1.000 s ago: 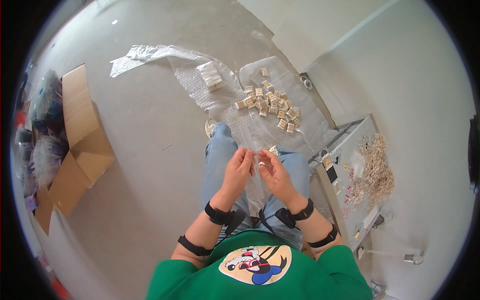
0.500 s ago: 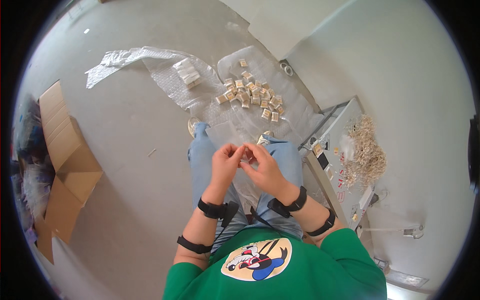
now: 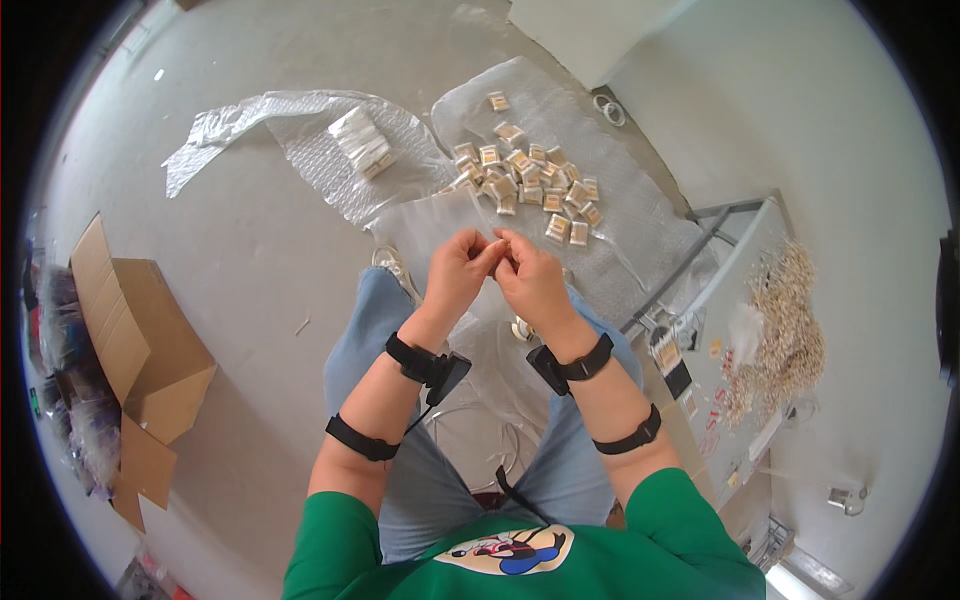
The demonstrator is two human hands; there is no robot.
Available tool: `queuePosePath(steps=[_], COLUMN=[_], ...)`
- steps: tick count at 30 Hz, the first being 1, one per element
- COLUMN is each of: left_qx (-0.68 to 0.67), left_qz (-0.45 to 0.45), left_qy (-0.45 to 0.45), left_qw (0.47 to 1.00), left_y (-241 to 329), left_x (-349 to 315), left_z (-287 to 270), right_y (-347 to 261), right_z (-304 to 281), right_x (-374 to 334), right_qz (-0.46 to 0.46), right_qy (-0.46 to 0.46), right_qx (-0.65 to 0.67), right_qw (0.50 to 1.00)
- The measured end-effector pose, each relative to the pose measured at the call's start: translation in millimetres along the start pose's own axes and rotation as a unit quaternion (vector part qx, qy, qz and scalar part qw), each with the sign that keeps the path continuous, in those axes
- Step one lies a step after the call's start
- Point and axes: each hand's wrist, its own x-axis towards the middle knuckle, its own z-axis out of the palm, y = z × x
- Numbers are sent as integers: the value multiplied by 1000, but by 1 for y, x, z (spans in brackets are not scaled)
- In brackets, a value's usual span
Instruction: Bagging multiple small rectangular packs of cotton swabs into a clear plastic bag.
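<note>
My left hand (image 3: 460, 268) and my right hand (image 3: 528, 282) meet in front of my knees, fingertips pinched close together. Between them they grip a clear plastic bag (image 3: 428, 222), whose thin sheet spreads out past the left fingers. The exact grip point is hidden by the fingers. Beyond my hands, a heap of small packets (image 3: 531, 180) with tan contents lies on bubble wrap (image 3: 620, 190). To the left of the heap, a stack of white packets (image 3: 360, 142) rests on the same kind of wrap.
An opened cardboard box (image 3: 165, 350) stands at the left, beside plastic-wrapped goods (image 3: 75, 370). At the right, a low white table (image 3: 715, 290) bears a pile of thin tan pieces (image 3: 785, 335). A roll of tape (image 3: 609, 110) lies near the wall.
Both hands have moved forward, away from my body, with the plastic bag. My knees have spread wider, and the view has shifted somewhat.
</note>
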Motion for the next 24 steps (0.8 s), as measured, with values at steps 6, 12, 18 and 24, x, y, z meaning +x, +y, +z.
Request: queuePosePath(steps=[6, 12, 18, 24], left_qx=[109, 195, 274, 287], left_qz=[50, 26, 126, 167], left_qy=[-24, -58, -24, -12], left_qw=[992, 979, 953, 943], left_y=[-19, -25, -19, -16], left_x=[42, 59, 66, 67], left_z=[3, 9, 9, 16], right_y=[51, 78, 71, 66], right_z=[13, 14, 10, 3], right_x=[33, 41, 50, 48], right_qz=[33, 113, 106, 77], right_qy=[-32, -42, -46, -11], right_qx=[41, 158, 107, -8], right_qw=[998, 980, 988, 997])
